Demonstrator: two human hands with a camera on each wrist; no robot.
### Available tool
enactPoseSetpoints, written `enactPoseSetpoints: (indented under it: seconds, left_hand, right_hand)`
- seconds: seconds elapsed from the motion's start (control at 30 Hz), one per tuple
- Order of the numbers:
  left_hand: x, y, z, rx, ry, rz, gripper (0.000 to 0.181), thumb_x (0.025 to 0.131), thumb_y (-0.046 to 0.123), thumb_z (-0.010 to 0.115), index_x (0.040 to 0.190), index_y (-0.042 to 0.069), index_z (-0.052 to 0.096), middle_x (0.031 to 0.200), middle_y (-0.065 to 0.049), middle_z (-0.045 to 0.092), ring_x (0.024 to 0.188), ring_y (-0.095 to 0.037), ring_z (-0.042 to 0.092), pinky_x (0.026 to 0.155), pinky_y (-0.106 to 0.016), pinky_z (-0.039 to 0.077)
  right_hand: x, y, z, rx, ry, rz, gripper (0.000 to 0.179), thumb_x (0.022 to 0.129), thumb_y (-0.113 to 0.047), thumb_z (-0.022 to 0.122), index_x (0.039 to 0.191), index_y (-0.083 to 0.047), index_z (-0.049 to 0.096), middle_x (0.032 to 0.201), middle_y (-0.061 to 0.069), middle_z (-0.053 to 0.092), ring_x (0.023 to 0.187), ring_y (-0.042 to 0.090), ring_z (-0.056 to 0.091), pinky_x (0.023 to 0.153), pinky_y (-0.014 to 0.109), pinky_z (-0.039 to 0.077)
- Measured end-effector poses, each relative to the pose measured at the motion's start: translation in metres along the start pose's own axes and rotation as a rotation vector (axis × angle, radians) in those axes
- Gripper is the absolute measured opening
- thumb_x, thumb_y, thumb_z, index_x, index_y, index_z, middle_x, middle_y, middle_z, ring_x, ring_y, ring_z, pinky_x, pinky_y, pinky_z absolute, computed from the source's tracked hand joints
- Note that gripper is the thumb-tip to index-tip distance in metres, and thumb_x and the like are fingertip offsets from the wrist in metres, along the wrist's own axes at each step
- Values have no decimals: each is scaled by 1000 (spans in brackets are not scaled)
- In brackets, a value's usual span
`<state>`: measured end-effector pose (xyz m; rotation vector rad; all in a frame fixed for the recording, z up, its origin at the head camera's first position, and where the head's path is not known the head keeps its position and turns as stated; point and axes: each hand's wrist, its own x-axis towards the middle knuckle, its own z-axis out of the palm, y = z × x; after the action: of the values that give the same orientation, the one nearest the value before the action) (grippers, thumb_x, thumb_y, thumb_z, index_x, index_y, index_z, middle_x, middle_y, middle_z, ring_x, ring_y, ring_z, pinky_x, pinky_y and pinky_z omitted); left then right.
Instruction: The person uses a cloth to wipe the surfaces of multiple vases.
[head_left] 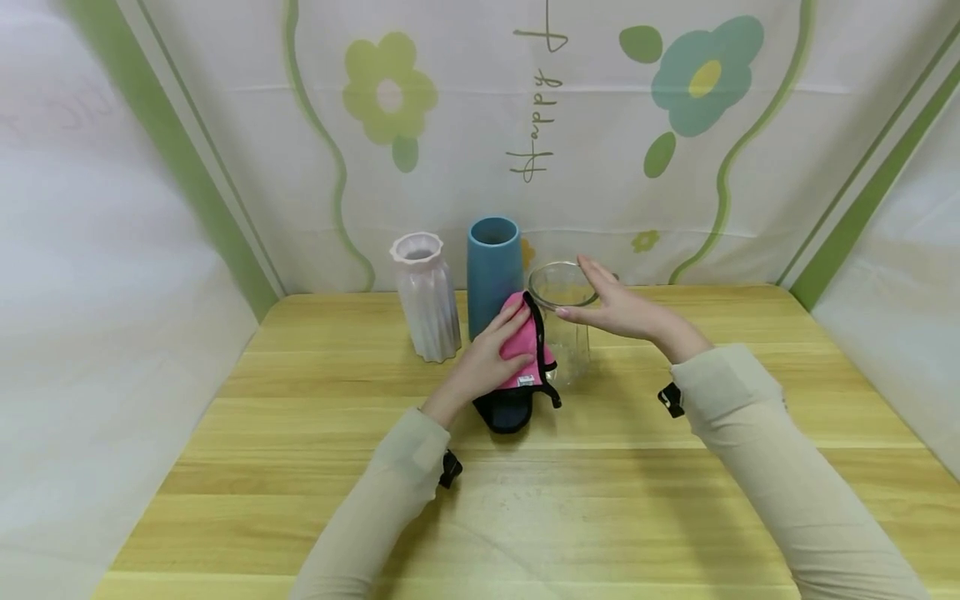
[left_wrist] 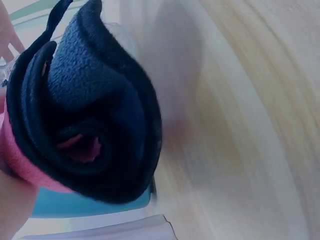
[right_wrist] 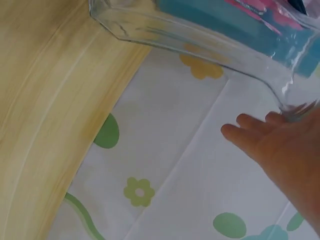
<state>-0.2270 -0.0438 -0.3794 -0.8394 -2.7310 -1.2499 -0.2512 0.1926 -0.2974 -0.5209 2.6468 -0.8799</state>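
Observation:
My left hand (head_left: 487, 362) holds a loosely rolled pink fleece cloth (head_left: 521, 342) with black edging, a white label and a dark lining. In the left wrist view, the cloth's (left_wrist: 115, 115) dark rolled end fills much of the picture. Beside it stands a clear glass vase (head_left: 573, 354) with a wide rim. My right hand (head_left: 622, 308) rests at that rim, fingers and thumb spread and fairly straight. The right wrist view has the right-hand fingers (right_wrist: 250, 137) next to the rim of the glass vase (right_wrist: 210, 57).
Behind the pink cloth stands a tall blue vase (head_left: 491, 275). A ribbed whitish vase (head_left: 427, 300) is to its left. All stand toward the back of the wooden table (head_left: 570, 517), in front of a flower-printed curtain (head_left: 465, 100).

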Motion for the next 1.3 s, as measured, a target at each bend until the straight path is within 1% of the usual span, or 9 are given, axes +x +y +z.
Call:
enactPoseSetpoints:
  seconds: [0.13, 0.27, 0.37, 0.5, 0.63, 0.83, 1.1, 1.2, 1.3]
  left_hand:
    - [1, 0, 1, 1, -54, -2, 77, 88, 19, 69, 151, 12, 27, 162, -3, 15, 149, -28, 18, 116, -48, 30]
    - [-1, -3, 2, 13, -69, -4, 76, 87, 17, 69, 151, 11, 27, 162, -6, 15, 148, -30, 20, 116, -48, 30]
    - [-3, -6, 2, 37, -85, -37, 75, 87, 17, 69, 151, 12, 29, 162, -7, 16, 147, -31, 23, 116, -47, 30]
    - [-6, -11, 4, 86, -126, -83, 74, 88, 19, 68, 151, 16, 30, 162, -5, 17, 145, -31, 27, 115, -46, 32]
    - [-9, -17, 6, 96, -132, -72, 73, 87, 14, 68, 150, 15, 31, 161, -6, 21, 143, -32, 30, 112, -47, 36]
    - [-11, -20, 6, 19, -57, -34, 71, 84, 4, 67, 148, 14, 36, 159, -7, 26, 146, -30, 25, 113, -46, 35]
    - [-4, -2, 4, -41, 178, 95, 67, 84, 7, 70, 145, 8, 42, 157, -11, 28, 145, -33, 29, 113, -48, 35]
    - [-2, 5, 4, -59, 202, 76, 68, 85, 13, 72, 145, 11, 41, 160, -11, 19, 145, -35, 26, 111, -49, 37]
    - [-1, 6, 7, -84, 162, 2, 75, 85, 20, 73, 149, 18, 34, 163, -7, 5, 146, -35, 21, 111, -51, 36]
  right_hand:
    - [-2, -4, 5, -15, 58, 19, 104, 88, -62, 53, 153, -14, -13, 162, 13, -11, 149, 38, -7, 116, 64, 9]
    - [-4, -10, 9, -49, 97, 31, 106, 88, -63, 51, 152, -8, -12, 161, 16, -10, 148, 39, -3, 117, 61, 10]
    - [-3, -14, 9, -107, 91, 30, 108, 88, -64, 51, 152, -2, -10, 160, 20, -8, 147, 43, 1, 117, 61, 12]
    - [0, -13, 3, -194, 89, 3, 106, 87, -64, 52, 153, -4, -6, 161, 20, -5, 147, 43, 0, 117, 62, 11]
    - [3, -6, 0, -214, 76, -32, 102, 88, -63, 51, 154, -8, -4, 162, 17, -4, 148, 40, -4, 118, 62, 5]
    - [4, -3, 1, -172, 68, -41, 99, 90, -62, 48, 154, -9, -5, 162, 16, -3, 149, 38, -3, 118, 61, 6]
    - [2, -14, 10, -161, 129, 40, 104, 88, -70, 44, 153, -7, -5, 161, 18, -2, 147, 43, 3, 116, 63, 12]
    - [2, -18, 13, -157, 149, 64, 105, 88, -71, 41, 153, -4, -7, 161, 20, -5, 146, 47, 5, 114, 66, 13]
    - [3, -20, 15, -151, 151, 74, 105, 89, -70, 40, 152, -3, -10, 160, 21, -7, 145, 49, 5, 113, 68, 12]
